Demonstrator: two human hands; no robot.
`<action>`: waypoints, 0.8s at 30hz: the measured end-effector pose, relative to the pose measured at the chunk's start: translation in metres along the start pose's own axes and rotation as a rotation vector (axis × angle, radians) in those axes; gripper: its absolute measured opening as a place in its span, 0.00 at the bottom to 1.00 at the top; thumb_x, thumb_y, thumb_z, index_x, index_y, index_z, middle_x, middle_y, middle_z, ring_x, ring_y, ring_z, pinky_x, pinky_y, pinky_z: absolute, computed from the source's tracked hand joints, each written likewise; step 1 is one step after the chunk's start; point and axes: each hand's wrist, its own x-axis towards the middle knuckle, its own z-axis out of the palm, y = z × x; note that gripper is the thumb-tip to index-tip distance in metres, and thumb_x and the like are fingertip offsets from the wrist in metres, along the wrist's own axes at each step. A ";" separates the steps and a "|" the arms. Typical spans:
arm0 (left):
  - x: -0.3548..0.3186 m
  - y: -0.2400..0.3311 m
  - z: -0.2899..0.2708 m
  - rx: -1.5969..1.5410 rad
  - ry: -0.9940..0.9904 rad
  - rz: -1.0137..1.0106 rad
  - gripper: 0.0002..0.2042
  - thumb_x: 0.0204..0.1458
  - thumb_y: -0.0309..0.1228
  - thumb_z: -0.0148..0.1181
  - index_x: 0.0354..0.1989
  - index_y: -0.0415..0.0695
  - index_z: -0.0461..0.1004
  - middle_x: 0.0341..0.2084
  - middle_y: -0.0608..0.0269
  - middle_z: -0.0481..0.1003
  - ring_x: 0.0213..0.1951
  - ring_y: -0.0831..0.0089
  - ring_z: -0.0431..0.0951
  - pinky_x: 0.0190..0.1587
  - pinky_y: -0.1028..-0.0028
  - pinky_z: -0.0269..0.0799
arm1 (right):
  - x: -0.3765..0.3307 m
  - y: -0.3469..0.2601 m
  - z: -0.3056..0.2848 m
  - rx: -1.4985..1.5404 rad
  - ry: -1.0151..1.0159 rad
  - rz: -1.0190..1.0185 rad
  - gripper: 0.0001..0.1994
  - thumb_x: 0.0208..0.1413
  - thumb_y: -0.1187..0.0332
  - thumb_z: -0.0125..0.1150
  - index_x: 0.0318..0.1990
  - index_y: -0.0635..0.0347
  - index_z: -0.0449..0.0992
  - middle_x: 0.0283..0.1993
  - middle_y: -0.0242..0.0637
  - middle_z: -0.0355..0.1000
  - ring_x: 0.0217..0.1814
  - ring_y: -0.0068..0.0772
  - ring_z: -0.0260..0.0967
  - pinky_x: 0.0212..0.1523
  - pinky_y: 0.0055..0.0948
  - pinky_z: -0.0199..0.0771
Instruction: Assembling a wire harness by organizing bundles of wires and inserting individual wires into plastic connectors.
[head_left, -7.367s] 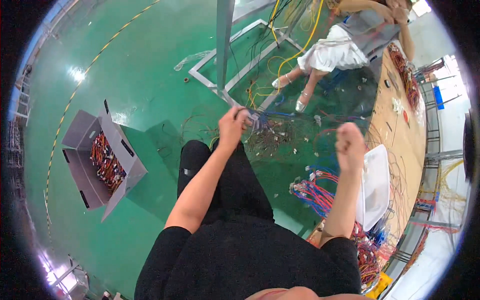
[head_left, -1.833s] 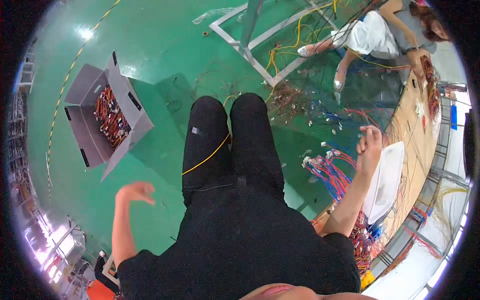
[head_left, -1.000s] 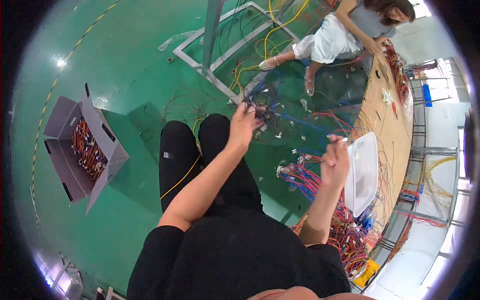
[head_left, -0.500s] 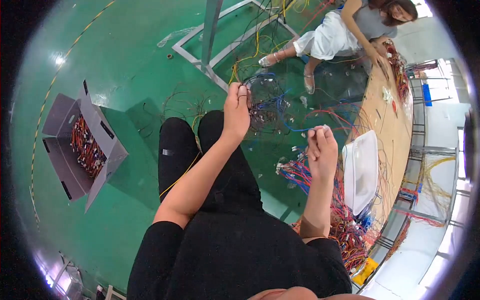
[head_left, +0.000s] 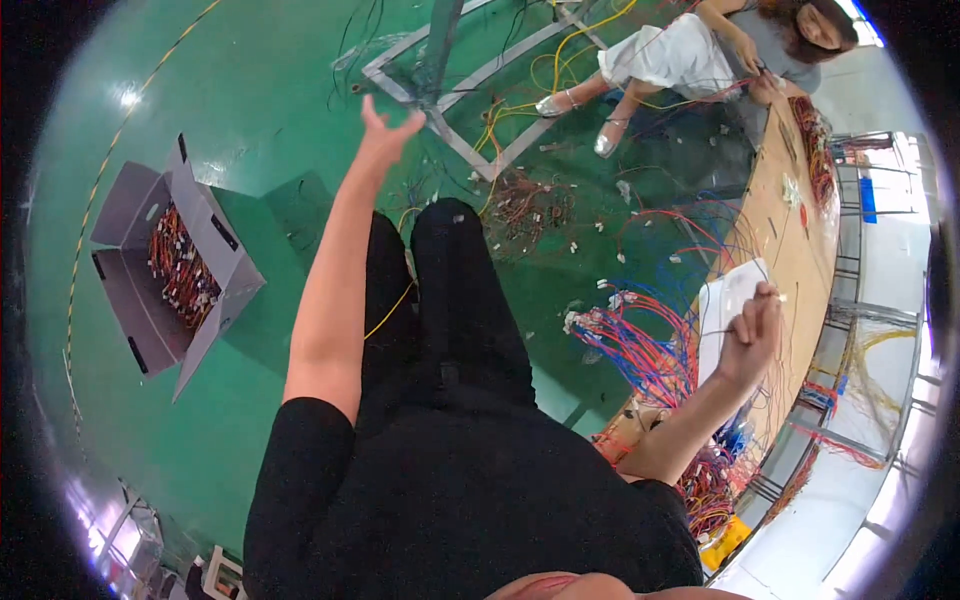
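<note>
In the head view, our left hand [head_left: 383, 132] spreads its fingers wide near the metal frame [head_left: 460, 143]. Our right hand [head_left: 750, 335] curls over the white tub [head_left: 735, 283]; we cannot tell what it holds. It could snag the red and blue wires [head_left: 638, 350] by the bench [head_left: 800, 260] if it swings left.

On the floor [head_left: 170, 440], left of the person's legs [head_left: 460, 290], stands a carton [head_left: 130, 285] with wire bundles [head_left: 180, 265] inside. Ahead stands a frame [head_left: 462, 148]; right, a tray [head_left: 712, 325] sits on the table [head_left: 812, 260], a wire bunch [head_left: 635, 345] between legs and tray.
</note>
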 end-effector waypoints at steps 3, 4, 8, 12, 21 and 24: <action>-0.008 -0.021 -0.031 0.647 -0.172 0.364 0.28 0.54 0.43 0.55 0.60 0.44 0.57 0.50 0.48 0.71 0.50 0.51 0.72 0.50 0.60 0.68 | -0.006 0.019 0.017 0.068 -0.102 0.051 0.11 0.64 0.69 0.44 0.46 0.68 0.66 0.45 0.37 0.65 0.18 0.09 0.47 0.14 0.08 0.52; -0.025 -0.026 -0.036 0.669 -0.260 0.295 0.26 0.53 0.42 0.55 0.57 0.42 0.60 0.46 0.43 0.72 0.48 0.50 0.73 0.49 0.61 0.69 | -0.010 0.024 0.023 0.109 -0.151 0.076 0.11 0.64 0.69 0.44 0.46 0.68 0.66 0.45 0.37 0.65 0.18 0.09 0.47 0.14 0.08 0.52; -0.147 -0.054 -0.048 1.081 -0.524 0.151 0.13 0.51 0.37 0.54 0.36 0.38 0.70 0.35 0.49 0.75 0.39 0.47 0.75 0.44 0.55 0.70 | -0.018 0.051 0.037 0.218 -0.224 0.191 0.10 0.64 0.70 0.44 0.46 0.67 0.66 0.45 0.39 0.66 0.19 0.10 0.48 0.14 0.09 0.53; -0.190 -0.155 -0.077 1.291 -0.407 0.774 0.08 0.51 0.34 0.54 0.28 0.42 0.72 0.27 0.57 0.72 0.29 0.53 0.75 0.30 0.56 0.69 | -0.051 0.101 0.101 -0.015 -0.344 0.473 0.08 0.62 0.68 0.49 0.41 0.64 0.68 0.36 0.37 0.70 0.18 0.10 0.48 0.14 0.10 0.52; -0.111 -0.055 -0.207 0.035 -0.385 -0.151 0.07 0.59 0.32 0.48 0.39 0.45 0.71 0.23 0.74 0.67 0.28 0.84 0.65 0.32 0.82 0.63 | -0.201 0.212 0.224 -0.205 -1.760 0.527 0.05 0.57 0.68 0.54 0.35 0.60 0.71 0.34 0.36 0.74 0.29 0.26 0.72 0.30 0.26 0.70; -0.122 -0.006 -0.230 0.061 -0.404 -0.136 0.07 0.59 0.32 0.48 0.41 0.44 0.71 0.24 0.74 0.67 0.29 0.84 0.66 0.32 0.83 0.62 | -0.247 0.233 0.244 -0.084 -2.176 0.302 0.08 0.54 0.67 0.56 0.38 0.60 0.72 0.39 0.40 0.74 0.42 0.41 0.73 0.42 0.37 0.72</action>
